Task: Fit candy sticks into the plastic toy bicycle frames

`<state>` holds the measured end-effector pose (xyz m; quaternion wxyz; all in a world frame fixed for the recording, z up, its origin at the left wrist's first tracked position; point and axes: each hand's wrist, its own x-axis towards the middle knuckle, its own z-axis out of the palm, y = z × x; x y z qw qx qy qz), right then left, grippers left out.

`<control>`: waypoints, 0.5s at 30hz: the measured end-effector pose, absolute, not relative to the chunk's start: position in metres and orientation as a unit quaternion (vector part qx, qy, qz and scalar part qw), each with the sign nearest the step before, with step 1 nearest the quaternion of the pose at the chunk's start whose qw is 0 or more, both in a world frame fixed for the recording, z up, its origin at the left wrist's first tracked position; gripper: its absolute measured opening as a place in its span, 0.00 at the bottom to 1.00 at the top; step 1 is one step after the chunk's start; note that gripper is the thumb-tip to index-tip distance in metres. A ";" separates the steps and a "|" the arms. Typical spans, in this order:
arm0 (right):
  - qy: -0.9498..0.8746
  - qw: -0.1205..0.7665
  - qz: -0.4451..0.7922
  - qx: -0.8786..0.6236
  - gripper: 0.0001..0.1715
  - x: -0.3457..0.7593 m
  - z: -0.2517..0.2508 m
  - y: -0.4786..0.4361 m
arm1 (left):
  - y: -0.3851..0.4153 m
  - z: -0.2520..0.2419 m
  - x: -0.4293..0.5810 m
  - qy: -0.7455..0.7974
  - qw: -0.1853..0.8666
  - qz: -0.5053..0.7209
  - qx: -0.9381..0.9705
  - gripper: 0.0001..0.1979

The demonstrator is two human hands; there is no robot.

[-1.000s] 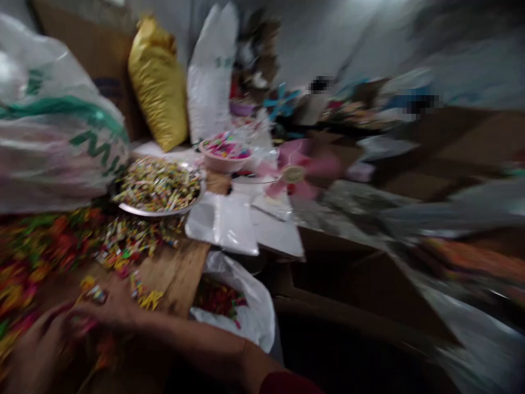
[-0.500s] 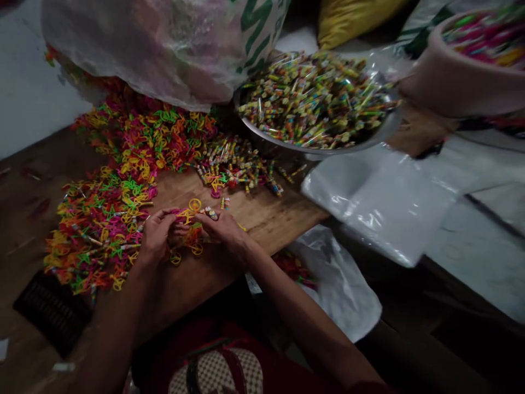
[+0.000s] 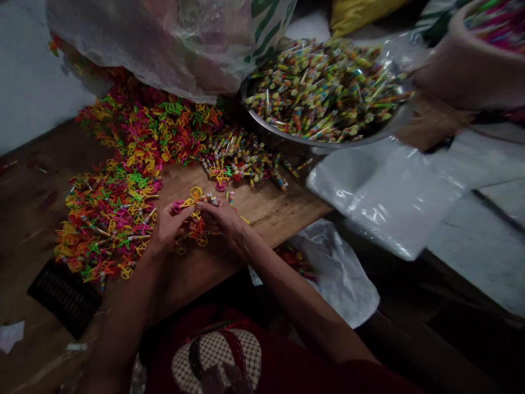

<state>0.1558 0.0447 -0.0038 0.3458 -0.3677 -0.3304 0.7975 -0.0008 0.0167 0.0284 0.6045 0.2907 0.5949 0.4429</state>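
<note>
My left hand [image 3: 166, 229] and my right hand [image 3: 221, 219] meet over a wooden board [image 3: 262, 208], fingers pinched around small coloured plastic pieces [image 3: 192, 210] between them, one yellow and ring-shaped. A wide heap of small neon plastic toys [image 3: 123, 180] in yellow, pink, green and orange lies left of my hands. A smaller pile of wrapped candy sticks [image 3: 241, 158] lies just beyond my fingertips. Both hands are closed on the pieces.
A metal bowl [image 3: 328, 143] heaped with candy sticks stands at the back right. A large clear plastic sack [image 3: 164, 44] lies behind the heap. Clear plastic bags [image 3: 389, 197] lie to the right, a pink tub [image 3: 463, 76] at far right, a white bag [image 3: 340, 279] below the board.
The view swung from the cluttered room down onto the board. Over the last half second my hands stayed together over the small pieces, fingers shifting slightly.
</note>
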 end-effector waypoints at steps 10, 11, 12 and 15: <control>-0.268 0.458 0.764 -0.368 0.30 0.111 -0.009 0.016 | 0.002 0.014 0.022 0.523 0.585 0.585 0.205 0.18; -0.289 0.466 0.746 -0.379 0.30 0.109 -0.009 0.014 | 0.003 0.013 0.023 0.519 0.574 0.600 0.203 0.18; -0.325 0.467 0.724 -0.390 0.28 0.109 -0.010 0.012 | 0.004 0.013 0.023 0.516 0.566 0.610 0.203 0.17; -0.467 0.431 0.645 -0.425 0.21 0.126 -0.013 0.006 | 0.006 0.015 0.014 0.523 0.562 0.606 0.208 0.16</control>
